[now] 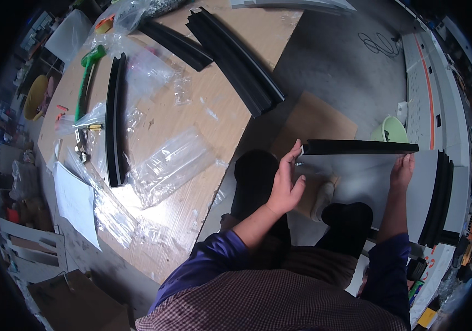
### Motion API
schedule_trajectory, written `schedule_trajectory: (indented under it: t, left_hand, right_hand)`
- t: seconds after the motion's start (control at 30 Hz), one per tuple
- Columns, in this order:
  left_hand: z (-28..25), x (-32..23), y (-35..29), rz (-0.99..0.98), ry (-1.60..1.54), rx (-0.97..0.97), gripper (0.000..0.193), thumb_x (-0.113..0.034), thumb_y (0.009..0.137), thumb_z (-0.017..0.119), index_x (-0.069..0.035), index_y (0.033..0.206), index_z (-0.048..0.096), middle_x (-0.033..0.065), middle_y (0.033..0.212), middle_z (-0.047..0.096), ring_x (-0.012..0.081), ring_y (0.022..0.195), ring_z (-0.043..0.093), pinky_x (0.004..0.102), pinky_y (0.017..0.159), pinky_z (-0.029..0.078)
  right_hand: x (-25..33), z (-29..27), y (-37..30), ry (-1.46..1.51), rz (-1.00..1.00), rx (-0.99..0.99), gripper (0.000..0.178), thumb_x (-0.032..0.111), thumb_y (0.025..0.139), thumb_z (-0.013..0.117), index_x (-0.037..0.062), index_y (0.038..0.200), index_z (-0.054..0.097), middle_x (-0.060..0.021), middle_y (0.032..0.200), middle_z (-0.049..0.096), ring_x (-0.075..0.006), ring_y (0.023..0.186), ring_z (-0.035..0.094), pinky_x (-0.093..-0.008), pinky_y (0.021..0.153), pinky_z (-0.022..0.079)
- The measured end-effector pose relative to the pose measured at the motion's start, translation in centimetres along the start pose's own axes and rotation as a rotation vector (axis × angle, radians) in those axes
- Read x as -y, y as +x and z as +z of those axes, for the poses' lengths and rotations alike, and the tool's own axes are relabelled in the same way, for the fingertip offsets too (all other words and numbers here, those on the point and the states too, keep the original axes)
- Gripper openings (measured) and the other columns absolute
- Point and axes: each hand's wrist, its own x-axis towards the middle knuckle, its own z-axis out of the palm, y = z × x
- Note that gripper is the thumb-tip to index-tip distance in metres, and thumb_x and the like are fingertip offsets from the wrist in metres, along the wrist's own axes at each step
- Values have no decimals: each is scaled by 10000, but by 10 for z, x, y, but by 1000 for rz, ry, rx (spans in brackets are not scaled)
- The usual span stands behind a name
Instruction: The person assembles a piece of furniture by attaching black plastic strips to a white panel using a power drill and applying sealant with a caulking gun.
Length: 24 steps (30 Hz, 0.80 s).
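Note:
Across the front of me a black channelled profile bar lies level between my two hands. My left hand is at its left end, fingers pointing up against the end and thumb apart; a small pale piece shows there. A tiny metal part is just below, by the fingers; whether they hold it I cannot make out. My right hand grips the bar's right end from below, fingertips on its near edge. Beneath the bar is a flat grey panel.
On the wooden table lie several black profiles, another long one, clear plastic bags, a green hammer and white paper. More profiles stand at right. A green bucket and cardboard are on the floor.

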Motion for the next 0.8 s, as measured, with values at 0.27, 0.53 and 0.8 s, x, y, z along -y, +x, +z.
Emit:
schedule_trajectory:
  t: [0.27,0.53,0.8]
  left_hand:
    - [-6,1,-2,9,29,-18,664,64,789,471,-21,1417,273,247,1572,196,358,1463,227,428,1188,187]
    - [-10,-6,-1,-1,295,32,720,23,802,473,33,1491,263,215,1573,226,322,1469,223,404,1193,168]
    - [-5,4,-4,61,350,-50,705,51,772,509,3,1458,354,245,1511,347,377,1410,343,411,1157,269]
  right_hand:
    - [-4,13,1,-44,2,-75,396,161,1051,413,28,1422,384,-130,1386,498,-210,1242,510,-335,1064,398]
    - [2,22,-10,7,1,-5,437,166,1052,402,26,1461,335,-121,1433,449,-203,1303,447,-316,1072,343]
    - [-5,27,-16,29,-28,-69,439,144,997,535,36,1407,421,-43,1229,567,-108,1064,549,-236,900,457]
